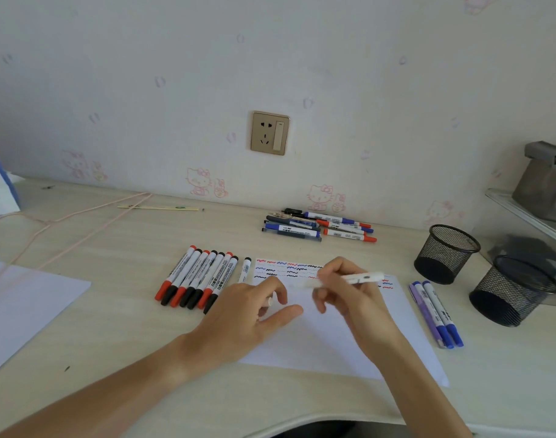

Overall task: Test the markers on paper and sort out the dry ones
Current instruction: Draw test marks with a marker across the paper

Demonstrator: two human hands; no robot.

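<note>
A white marker [346, 278] is held over the upper part of the test paper [327, 336], pinched in the fingers of the right hand [349, 286], its tip pointed left just under the rows of red, blue and black squiggles [289, 268]. The paper is steadied at its left edge by the left hand [254, 308], whose fingers are curled round something small and pale, likely the cap, though this cannot be told for sure. Left of the paper, a row of red and black markers [196, 278] is laid side by side, with one more marker [244, 269] just beside the sheet; behind the paper, near the wall, a mixed pile of pens [317, 226] is seen; to the right of the paper, three blue and purple markers [434, 314] lie, with two mesh cups [479, 273] beyond them. For a fair test, a short stroke on bare paper below the existing rows is advised, with light, even pressure, so that a faint line is not mistaken for an old mark.
</note>
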